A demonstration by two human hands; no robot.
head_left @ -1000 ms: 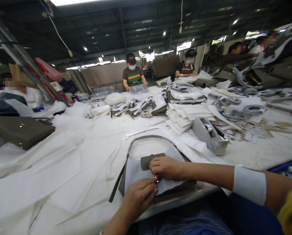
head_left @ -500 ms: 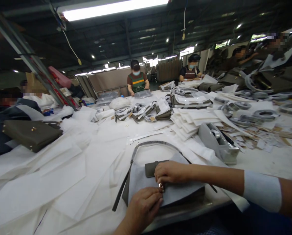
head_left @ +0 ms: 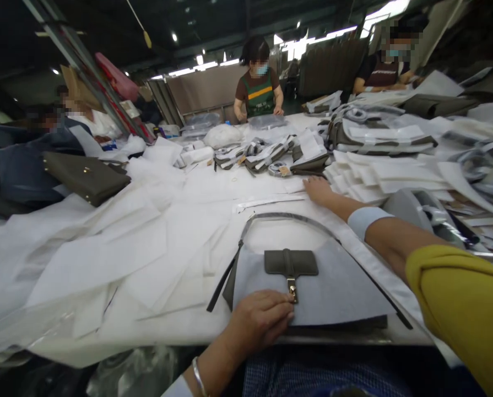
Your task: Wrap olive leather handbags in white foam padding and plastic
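A dark olive handbag lies on the table, its front covered by a pale grey sheet and its strap arched behind. A short olive flap tab rests over the sheet, ending in a gold clasp. My left hand has its fingers together, with the fingertips pinched at the clasp's lower edge. Stretched far forward, my right hand is open beside a stack of white sheets; its fingertips are low over the tabletop, and I cannot tell if they touch anything.
White sheets spread across the table's left. Another olive bag lies at the far left. Wrapped bag parts are heaped behind, and a grey wrapped piece is near my right forearm. A co-worker works across the table.
My right hand has left the clasp and reached forward to the stack of white sheets. The flap tab and clasp are now uncovered. My left hand remains at the clasp. The view has tilted down.
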